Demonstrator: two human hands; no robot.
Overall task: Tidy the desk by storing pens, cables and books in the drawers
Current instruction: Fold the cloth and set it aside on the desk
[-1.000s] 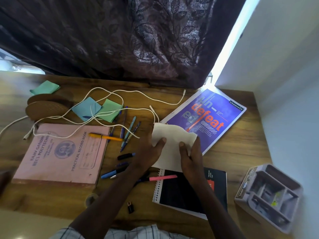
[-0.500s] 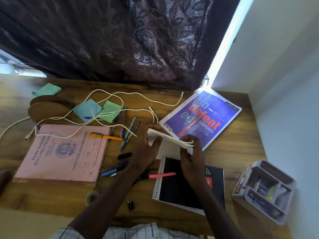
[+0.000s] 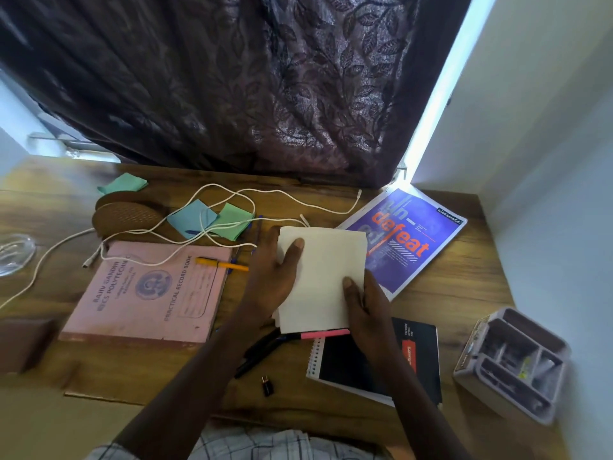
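Cream paper stack (image 3: 326, 270) sits between the hands — left hand (image 3: 272, 277) and right hand (image 3: 368, 308) each gripping an edge.

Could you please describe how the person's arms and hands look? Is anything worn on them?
The left forearm and the right forearm are bare as far as the picture shows: no sleeve, glove or watch covers them. The left hand and the right hand carry no visible ring or bracelet. At the bottom edge a pale checked shirt with dark lines shows.
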